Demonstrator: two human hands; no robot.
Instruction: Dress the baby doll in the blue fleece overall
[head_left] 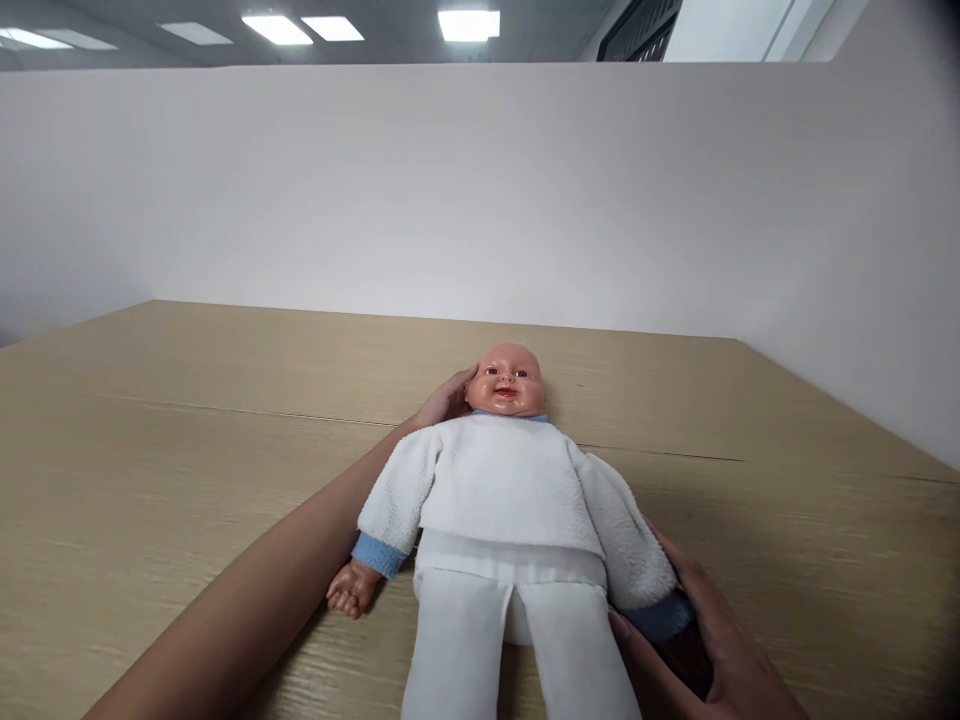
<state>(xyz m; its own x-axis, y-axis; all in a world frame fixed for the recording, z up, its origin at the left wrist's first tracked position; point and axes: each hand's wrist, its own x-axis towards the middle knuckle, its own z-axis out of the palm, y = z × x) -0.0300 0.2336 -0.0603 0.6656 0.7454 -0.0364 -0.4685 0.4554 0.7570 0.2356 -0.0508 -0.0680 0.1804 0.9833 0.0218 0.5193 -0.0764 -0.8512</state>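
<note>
A baby doll (510, 485) in a fuzzy white top with blue cuffs and white trousers lies face up in the middle, head away from me. My left hand (448, 395) cups the side of its bald head, with the fingers partly hidden behind it. Low on the right, my right hand (709, 640) grips the doll around its sleeve and hip; the thumb reaches the hip and the fingers run behind the sleeve. The doll's hand on the left rests beside my forearm; its other hand is mostly in shadow by my palm. Its feet are out of view.
Under the doll is a light wooden table (225, 450) with a seam running across it. A white partition (420, 190) rises behind the table and along its right side. Lit ceiling panels (469, 25) show above.
</note>
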